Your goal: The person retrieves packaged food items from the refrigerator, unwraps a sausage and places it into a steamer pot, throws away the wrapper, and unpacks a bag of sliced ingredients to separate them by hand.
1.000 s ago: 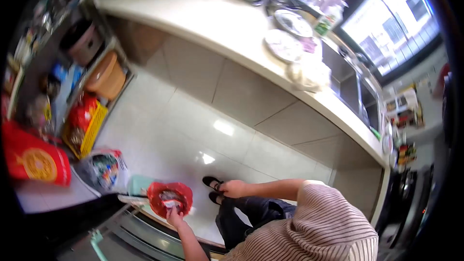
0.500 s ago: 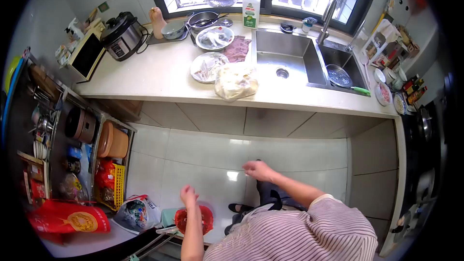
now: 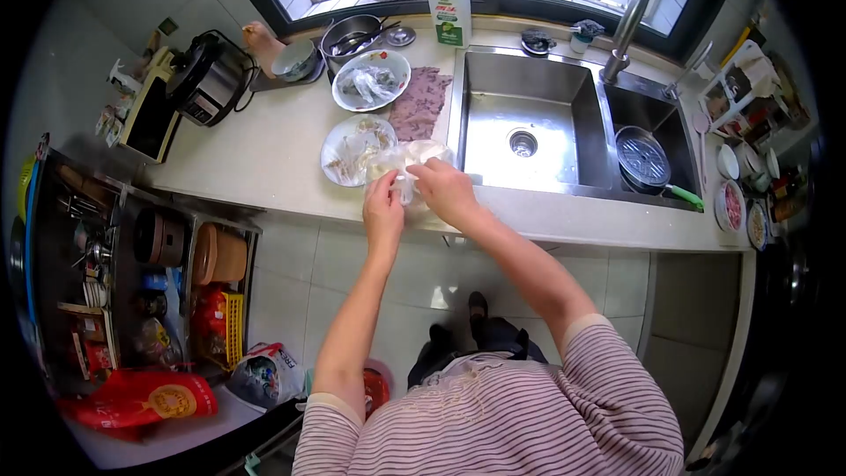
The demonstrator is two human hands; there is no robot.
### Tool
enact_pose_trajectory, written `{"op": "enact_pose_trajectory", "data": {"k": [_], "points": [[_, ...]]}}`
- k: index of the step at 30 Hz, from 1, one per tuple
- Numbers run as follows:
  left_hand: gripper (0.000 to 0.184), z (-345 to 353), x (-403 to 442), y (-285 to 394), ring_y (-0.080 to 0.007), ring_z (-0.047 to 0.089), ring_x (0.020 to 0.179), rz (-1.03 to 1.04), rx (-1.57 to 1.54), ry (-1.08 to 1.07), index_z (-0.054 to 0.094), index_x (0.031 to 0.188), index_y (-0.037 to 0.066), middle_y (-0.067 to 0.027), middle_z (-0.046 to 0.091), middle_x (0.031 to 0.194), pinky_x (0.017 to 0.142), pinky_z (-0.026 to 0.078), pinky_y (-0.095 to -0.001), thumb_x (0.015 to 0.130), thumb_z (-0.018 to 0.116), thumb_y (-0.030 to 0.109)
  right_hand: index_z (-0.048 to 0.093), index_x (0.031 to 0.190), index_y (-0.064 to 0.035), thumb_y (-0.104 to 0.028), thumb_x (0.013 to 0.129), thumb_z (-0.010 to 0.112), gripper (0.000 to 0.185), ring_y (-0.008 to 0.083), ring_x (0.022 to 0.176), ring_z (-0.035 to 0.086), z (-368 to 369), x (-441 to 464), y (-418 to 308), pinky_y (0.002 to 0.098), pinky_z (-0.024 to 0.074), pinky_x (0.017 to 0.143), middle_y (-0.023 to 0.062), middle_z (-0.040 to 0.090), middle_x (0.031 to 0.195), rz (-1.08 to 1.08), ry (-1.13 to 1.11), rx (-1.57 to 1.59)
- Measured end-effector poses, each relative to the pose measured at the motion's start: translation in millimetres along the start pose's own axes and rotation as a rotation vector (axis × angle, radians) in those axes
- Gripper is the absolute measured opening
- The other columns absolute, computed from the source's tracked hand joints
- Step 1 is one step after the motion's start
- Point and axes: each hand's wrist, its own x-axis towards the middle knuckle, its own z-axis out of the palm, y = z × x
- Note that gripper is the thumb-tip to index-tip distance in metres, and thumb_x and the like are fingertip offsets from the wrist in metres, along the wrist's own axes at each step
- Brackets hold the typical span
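On the counter's front edge sits a clear plastic bag with pale contents that I cannot make out. My left hand is at its left front side, the fingertips closed on the plastic. My right hand reaches in from the right, fingers pinched on the bag's upper side and partly covering it. Just behind and left of the bag is a white plate with crumpled clear plastic on it. Farther back stands a white bowl holding something wrapped in plastic.
A mottled purplish cloth lies between bowl and steel sink. A strainer with a green handle rests in the small basin. A pump bottle stands by the window. At left are a pressure cooker and a shelf rack.
Both hands have risen from over the floor to the bag on the counter and taken hold of its plastic. My body is now nearer the counter.
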Motion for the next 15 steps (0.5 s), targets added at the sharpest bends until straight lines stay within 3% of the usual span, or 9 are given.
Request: {"op": "enact_pose_trajectory", "data": {"k": [4, 7, 9, 12, 15], "points": [[0.022, 1, 13, 1, -0.0226, 0.059, 0.076, 0.004, 0.116, -0.063, 0.062, 0.1, 0.005, -0.0083, 0.06, 0.091, 0.068, 0.046, -0.0331, 0.079, 0.059, 0.007, 0.061, 0.08, -0.0092, -0.008, 0.071, 0.06, 0.01, 0.0264, 0.074, 0.059, 9, 12, 16, 0.0366, 0.0476, 0.058, 0.0072, 0.056, 0.077, -0.106, -0.202, -0.129], [0.019, 0, 22, 4, -0.0212, 0.059, 0.072, 0.029, 0.171, -0.114, 0.062, 0.097, 0.005, -0.0073, 0.059, 0.086, 0.064, 0.046, -0.0326, 0.078, 0.06, 0.008, 0.057, 0.077, -0.0087, -0.006, 0.069, 0.06, 0.008, 0.027, 0.071, 0.059, 13, 18, 27, 0.0371, 0.0476, 0.057, 0.0089, 0.056, 0.076, -0.109, -0.23, -0.124], [0.018, -2, 28, 0, -0.0214, 0.058, 0.069, 0.062, 0.094, -0.113, 0.062, 0.095, 0.006, -0.0076, 0.058, 0.084, 0.061, 0.046, -0.0325, 0.077, 0.062, 0.009, 0.056, 0.079, -0.0077, -0.005, 0.07, 0.06, 0.009, 0.028, 0.07, 0.059, 14, 24, 25, 0.0373, 0.0472, 0.056, 0.0098, 0.056, 0.076, -0.062, -0.127, -0.084], [0.018, -3, 35, -4, -0.0221, 0.057, 0.066, -0.055, -0.057, -0.164, 0.062, 0.092, 0.006, -0.0077, 0.056, 0.083, 0.059, 0.046, -0.0323, 0.075, 0.065, 0.009, 0.054, 0.081, -0.0059, -0.004, 0.073, 0.059, 0.01, 0.0296, 0.068, 0.058, -6, 51, 7, 0.0378, 0.0466, 0.056, 0.0106, 0.055, 0.076, 0.009, -0.015, 0.076], [0.017, -8, 41, -1, -0.0195, 0.055, 0.064, 0.049, -0.023, -0.176, 0.062, 0.09, 0.006, -0.0062, 0.054, 0.082, 0.059, 0.045, -0.0309, 0.074, 0.065, 0.007, 0.054, 0.087, -0.0043, -0.004, 0.076, 0.059, 0.012, 0.0298, 0.067, 0.058, -23, 76, -6, 0.0367, 0.0468, 0.056, 0.0108, 0.057, 0.078, -0.021, -0.029, 0.146]]}}
